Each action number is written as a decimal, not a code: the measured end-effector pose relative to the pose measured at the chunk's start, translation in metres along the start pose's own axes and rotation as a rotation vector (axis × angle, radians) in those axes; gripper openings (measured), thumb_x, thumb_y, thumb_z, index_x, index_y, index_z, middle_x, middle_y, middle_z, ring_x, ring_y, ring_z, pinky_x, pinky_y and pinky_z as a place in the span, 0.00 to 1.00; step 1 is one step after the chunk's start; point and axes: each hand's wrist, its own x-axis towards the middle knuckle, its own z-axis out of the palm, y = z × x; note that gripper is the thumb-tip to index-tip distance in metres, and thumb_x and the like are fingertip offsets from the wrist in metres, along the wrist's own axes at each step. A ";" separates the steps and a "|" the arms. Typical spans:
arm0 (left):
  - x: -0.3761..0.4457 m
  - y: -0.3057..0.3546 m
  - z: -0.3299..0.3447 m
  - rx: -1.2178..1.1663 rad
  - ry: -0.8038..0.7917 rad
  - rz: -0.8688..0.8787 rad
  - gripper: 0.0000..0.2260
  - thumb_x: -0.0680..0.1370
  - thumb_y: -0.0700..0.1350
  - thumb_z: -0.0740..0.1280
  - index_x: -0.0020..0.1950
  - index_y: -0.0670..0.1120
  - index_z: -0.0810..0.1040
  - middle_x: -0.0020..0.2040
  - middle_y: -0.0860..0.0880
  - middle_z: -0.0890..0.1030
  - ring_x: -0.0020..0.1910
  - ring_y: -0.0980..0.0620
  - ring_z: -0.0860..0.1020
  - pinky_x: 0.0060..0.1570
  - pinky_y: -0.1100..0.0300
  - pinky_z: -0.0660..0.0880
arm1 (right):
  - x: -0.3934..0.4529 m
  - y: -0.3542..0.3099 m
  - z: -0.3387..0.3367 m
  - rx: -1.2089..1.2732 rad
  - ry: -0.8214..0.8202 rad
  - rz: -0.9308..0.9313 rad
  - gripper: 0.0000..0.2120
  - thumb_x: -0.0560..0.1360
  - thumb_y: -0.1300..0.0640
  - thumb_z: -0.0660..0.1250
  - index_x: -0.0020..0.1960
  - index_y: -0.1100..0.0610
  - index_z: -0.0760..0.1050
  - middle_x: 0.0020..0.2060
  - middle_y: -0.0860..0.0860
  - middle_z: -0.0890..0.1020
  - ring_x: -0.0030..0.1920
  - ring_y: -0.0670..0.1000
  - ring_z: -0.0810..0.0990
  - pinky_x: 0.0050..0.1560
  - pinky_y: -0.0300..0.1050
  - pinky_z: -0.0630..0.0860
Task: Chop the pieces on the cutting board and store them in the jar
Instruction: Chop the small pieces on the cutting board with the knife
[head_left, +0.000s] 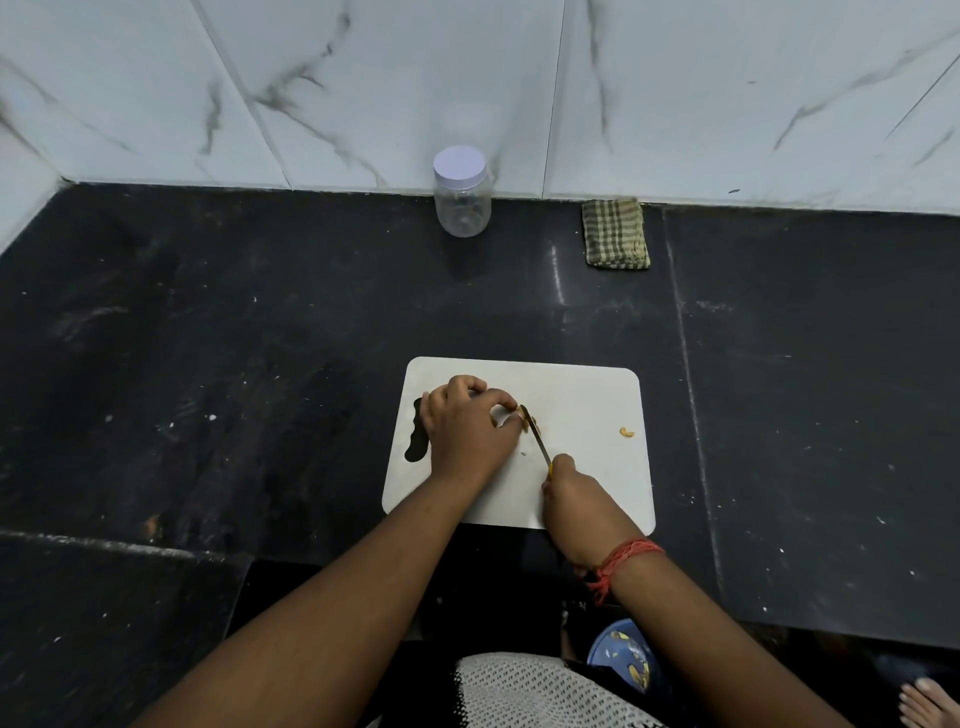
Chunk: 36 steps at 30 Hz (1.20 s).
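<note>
Two hands low over the cutting board (582, 395): right hand (574, 493) near its front edge, clenched round the knife (535, 434), blade angled down onto small yellowish pieces (531, 423) mid-board; left hand (465, 426) just left of the blade, fingers curled, pinching those pieces. Likely risks: a nicked fingertip, with blade almost touching the pinch, and bits skittering off, like the stray piece (627, 432) toward the board's right edge. Far beyond the board, against the wall, the lidded jar (462, 192), well apart.
</note>
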 end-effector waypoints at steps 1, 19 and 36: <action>0.000 0.001 0.000 -0.004 0.001 -0.006 0.06 0.74 0.57 0.71 0.47 0.58 0.84 0.58 0.56 0.72 0.61 0.51 0.66 0.71 0.45 0.57 | 0.001 0.000 0.001 -0.001 -0.002 0.003 0.06 0.78 0.68 0.53 0.49 0.59 0.60 0.35 0.53 0.71 0.35 0.57 0.70 0.31 0.47 0.61; 0.001 0.002 0.003 -0.004 0.006 -0.028 0.07 0.74 0.57 0.70 0.49 0.57 0.83 0.58 0.55 0.72 0.61 0.51 0.65 0.71 0.46 0.59 | 0.000 0.002 -0.002 0.025 0.012 -0.006 0.04 0.80 0.65 0.53 0.49 0.58 0.61 0.32 0.49 0.69 0.31 0.47 0.68 0.28 0.38 0.59; -0.004 0.001 0.010 0.082 0.025 0.031 0.07 0.74 0.52 0.70 0.52 0.55 0.79 0.59 0.50 0.72 0.65 0.43 0.68 0.76 0.38 0.50 | 0.006 -0.012 0.000 0.009 0.002 0.051 0.07 0.77 0.69 0.53 0.49 0.59 0.60 0.37 0.57 0.74 0.30 0.52 0.69 0.26 0.39 0.56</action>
